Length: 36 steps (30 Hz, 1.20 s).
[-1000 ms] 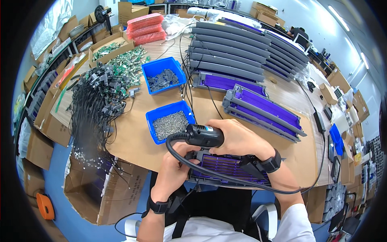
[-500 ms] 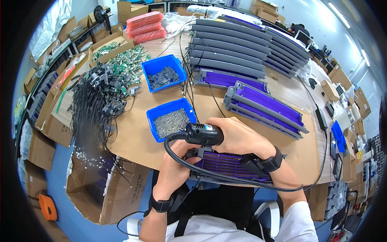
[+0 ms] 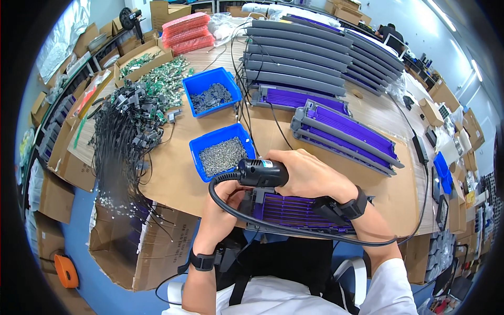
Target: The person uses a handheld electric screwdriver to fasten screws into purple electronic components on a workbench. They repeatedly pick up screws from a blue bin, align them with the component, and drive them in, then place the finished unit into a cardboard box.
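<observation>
Black corded tool [image 3: 262,174] is gripped in the right hand [image 3: 311,174], above the purple-and-grey panel [image 3: 286,206] at the near edge of the table [image 3: 379,113]. Left hand [image 3: 224,202]: at panel's left end; grip cannot be determined.

Glossy plastic tool [image 3: 262,173]; shiny metal screws [image 3: 221,156]; matt cardboard sheet [image 3: 176,181]

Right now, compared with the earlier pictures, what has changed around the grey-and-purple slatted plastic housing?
The bare left hand has drawn slightly leftward at the left end of the housing; whether it still touches is hidden. The bare right hand still grips the black cylindrical corded tool. The blue plastic bin stayed put.
</observation>
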Tool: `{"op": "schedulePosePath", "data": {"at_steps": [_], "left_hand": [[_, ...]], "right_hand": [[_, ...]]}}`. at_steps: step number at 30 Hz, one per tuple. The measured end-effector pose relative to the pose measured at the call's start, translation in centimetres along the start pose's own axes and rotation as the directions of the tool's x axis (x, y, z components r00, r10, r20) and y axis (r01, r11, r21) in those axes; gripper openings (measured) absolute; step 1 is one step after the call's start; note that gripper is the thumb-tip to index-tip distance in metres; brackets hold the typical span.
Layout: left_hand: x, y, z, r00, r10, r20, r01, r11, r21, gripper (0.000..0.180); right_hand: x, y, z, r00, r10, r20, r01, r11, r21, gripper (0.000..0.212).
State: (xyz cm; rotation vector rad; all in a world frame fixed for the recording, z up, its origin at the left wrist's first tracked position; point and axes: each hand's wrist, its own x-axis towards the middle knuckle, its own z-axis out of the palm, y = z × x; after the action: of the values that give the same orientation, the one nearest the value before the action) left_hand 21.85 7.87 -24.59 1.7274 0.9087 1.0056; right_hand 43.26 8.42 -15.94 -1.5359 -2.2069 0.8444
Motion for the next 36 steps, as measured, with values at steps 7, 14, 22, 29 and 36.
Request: {"op": "schedulePosePath", "data": {"at_steps": [7,14,22,29,36], "left_hand": [[0.1,0.5,1.7,0.996,-0.086,-0.007,0.083,0.971,-0.226,0.028],[0.1,0.5,1.5,1.000,0.000,-0.025,-0.002,0.995,-0.099,0.035],[0.0,1.4,1.3,0.996,-0.089,0.025,0.092,0.981,-0.172,0.042],[-0.6,0.8,1.3,0.999,0.038,-0.035,-0.038,0.999,0.013,0.040],[-0.8,0.9,1.3,0.998,0.048,-0.050,-0.048,0.999,-0.003,0.040]], "right_hand": [[0.0,0.4,0.1,0.999,-0.040,-0.009,0.040,0.999,-0.028,0.047],[0.1,0.3,-0.5,0.997,-0.071,-0.019,0.073,0.996,0.058,0.045],[0.7,0.7,0.2,0.998,-0.068,-0.003,0.068,0.995,0.067,0.044],[0.8,0.1,0.5,0.996,-0.087,0.027,0.086,0.995,0.045,0.045],[0.7,-0.5,0.6,0.997,-0.064,0.045,0.064,0.998,0.014,0.046]]}}
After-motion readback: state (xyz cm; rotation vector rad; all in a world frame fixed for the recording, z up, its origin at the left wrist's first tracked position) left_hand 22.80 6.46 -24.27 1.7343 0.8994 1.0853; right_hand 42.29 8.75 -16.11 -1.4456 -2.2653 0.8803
